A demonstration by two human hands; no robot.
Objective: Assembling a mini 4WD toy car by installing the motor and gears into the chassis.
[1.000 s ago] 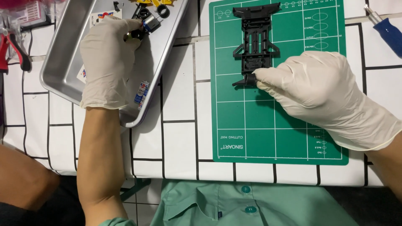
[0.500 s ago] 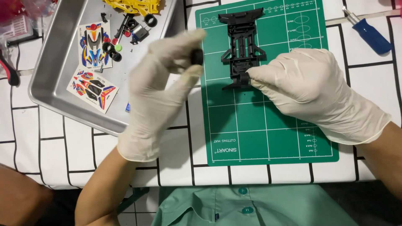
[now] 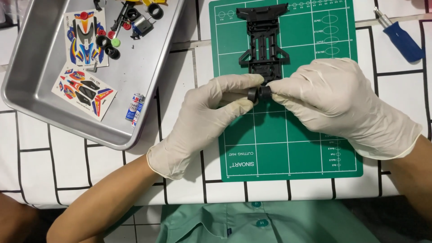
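Observation:
A black toy car chassis [image 3: 263,40] lies on a green cutting mat [image 3: 288,135]. Both hands wear white gloves and meet just below the chassis's near end. My left hand [image 3: 207,117] pinches a small black wheel [image 3: 253,94] between thumb and forefinger. My right hand [image 3: 333,101] holds a second small black round part [image 3: 265,93] pressed against that wheel. The near tip of the chassis is hidden under my right fingers.
A metal tray [image 3: 40,117] at the left holds colourful sticker sheets [image 3: 85,38], black tyres [image 3: 108,47], a small motor [image 3: 143,24] and yellow parts. A blue-handled screwdriver [image 3: 402,38] lies at the top right. The table has a white cloth with black grid lines.
My left hand came from the tray to the mat carrying a black wheel and now meets my right hand, which lifted off the chassis end and grips a small black part.

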